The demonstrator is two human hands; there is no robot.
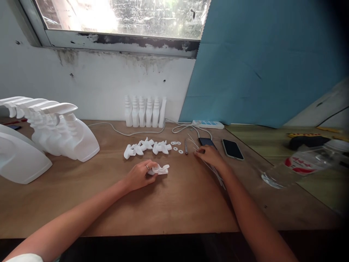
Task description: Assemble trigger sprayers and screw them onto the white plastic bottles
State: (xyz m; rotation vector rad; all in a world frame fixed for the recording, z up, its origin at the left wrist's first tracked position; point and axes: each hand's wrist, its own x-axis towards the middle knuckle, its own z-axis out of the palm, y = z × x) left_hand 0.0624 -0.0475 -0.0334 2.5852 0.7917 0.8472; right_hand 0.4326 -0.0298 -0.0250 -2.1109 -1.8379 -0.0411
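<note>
My left hand [140, 175], wearing a ring, grips a white spray trigger head [164, 169] lying low over the table, its fingers partly covering it. Over a loose bunch of thin white tubes [217, 177], my right hand [210, 156] has its thumb and fingers pinched together on a tube. Beyond my hands lies a row of more white trigger heads [162, 147]. Several small white washers [175, 149] sit to the right of that row, beside a slim grey pen-like tool [185, 147].
White spray bottles [79, 140] stand at the left, and smaller white bottles [149, 112] line the wall. A power strip [208, 124] with cables is at the back. Phones [232, 149] lie right of centre. A clear plastic bottle [300, 165] is at the far right.
</note>
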